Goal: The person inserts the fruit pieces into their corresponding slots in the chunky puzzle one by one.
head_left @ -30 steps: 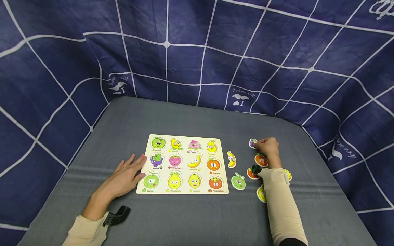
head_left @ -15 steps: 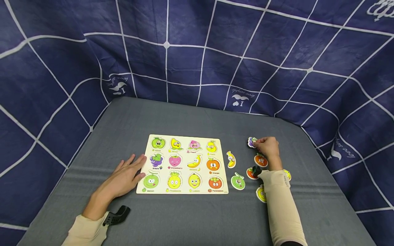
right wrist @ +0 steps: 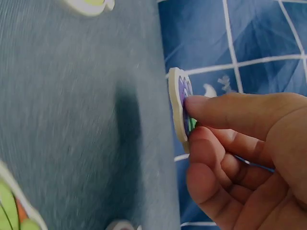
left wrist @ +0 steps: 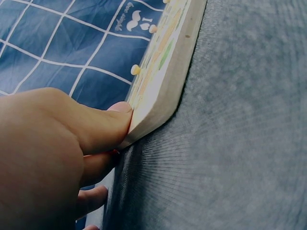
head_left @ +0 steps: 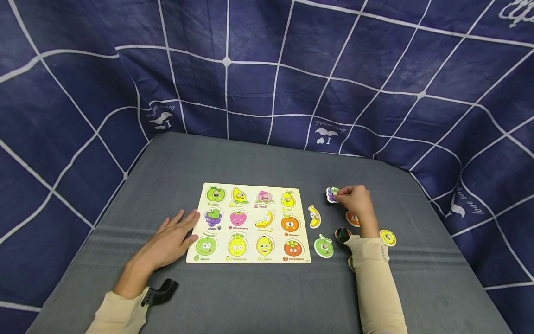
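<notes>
The fruit puzzle board (head_left: 247, 234) lies flat on the grey cloth. Along its left edge rests my left hand (head_left: 168, 241), fingers stretched out, with the thumb (left wrist: 108, 125) against the board's corner in the left wrist view. Between thumb and fingers my right hand (head_left: 355, 200) pinches the grape puzzle piece (head_left: 332, 195) by its middle. In the right wrist view the grape piece (right wrist: 178, 108) is seen edge-on, raised above the cloth with a shadow below. Pieces with knobs fill the board's top row: apple, a yellow fruit, peach and pear.
Right of the board lie a banana piece (head_left: 314, 216) and a melon piece (head_left: 323, 246). An orange piece (head_left: 352, 218) and a round yellow piece (head_left: 388, 237) lie near the right forearm, which partly covers other pieces. A blue checked curtain (head_left: 250, 88) surrounds the table.
My right hand has lifted the grape piece and carried it a little left, toward the board. My left hand stays in place at the board's edge.
</notes>
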{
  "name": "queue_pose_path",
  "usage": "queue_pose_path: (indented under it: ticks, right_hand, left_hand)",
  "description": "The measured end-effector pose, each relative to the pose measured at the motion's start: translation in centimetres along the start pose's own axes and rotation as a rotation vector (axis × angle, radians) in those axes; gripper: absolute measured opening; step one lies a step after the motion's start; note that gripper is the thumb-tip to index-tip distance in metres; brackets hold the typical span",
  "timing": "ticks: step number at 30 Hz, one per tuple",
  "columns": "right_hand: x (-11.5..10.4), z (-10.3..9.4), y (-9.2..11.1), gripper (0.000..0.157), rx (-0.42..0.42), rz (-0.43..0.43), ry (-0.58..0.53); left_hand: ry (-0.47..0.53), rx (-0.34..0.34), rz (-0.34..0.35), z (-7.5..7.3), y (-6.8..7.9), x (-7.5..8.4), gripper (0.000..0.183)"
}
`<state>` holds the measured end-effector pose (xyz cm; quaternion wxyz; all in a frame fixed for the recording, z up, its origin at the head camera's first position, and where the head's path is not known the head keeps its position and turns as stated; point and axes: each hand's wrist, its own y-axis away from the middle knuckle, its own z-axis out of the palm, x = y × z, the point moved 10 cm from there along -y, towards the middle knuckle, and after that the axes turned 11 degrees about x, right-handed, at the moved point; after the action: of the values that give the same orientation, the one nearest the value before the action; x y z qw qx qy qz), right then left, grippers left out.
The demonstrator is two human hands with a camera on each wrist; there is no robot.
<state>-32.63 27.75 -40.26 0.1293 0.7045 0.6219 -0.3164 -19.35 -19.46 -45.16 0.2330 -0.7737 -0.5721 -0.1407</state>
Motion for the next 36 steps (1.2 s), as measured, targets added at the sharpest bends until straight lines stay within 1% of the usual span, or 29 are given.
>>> queue_pose_path:
  ticks: [6, 10, 13, 19, 28, 36]
  right_hand:
    - [-2.6, 0.9, 0.6, 0.02, -0.044, -0.106, 0.011]
    - [-4.4, 1.4, 1.1, 0.018, -0.082, -0.154, 0.008]
    - [-5.5, 2.0, 1.7, 0.017, -0.124, -0.174, -0.001]
    - [-7.6, 3.2, 2.7, 0.012, -0.192, -0.241, -0.023]
    - [-11.0, 4.9, 4.4, 0.009, -0.26, -0.32, -0.071]
    - [-13.4, 7.2, 5.5, 0.009, -0.331, -0.377, -0.085]
  left_hand:
    - [0.004, -0.005, -0.001, 0.1, 0.0, 0.0, 0.059]
    - [0.004, -0.004, 0.005, 0.0, 0.0, 0.1, 0.059]
    - [0.002, -0.002, 0.008, 0.0, 0.0, 0.0, 0.059]
    - [0.004, -0.003, 0.008, 0.0, -0.1, 0.1, 0.059]
    - [0.003, -0.001, 0.008, 0.1, 0.0, 0.0, 0.059]
    - [-0.015, 0.006, 0.013, 0.0, 0.0, 0.2, 0.058]
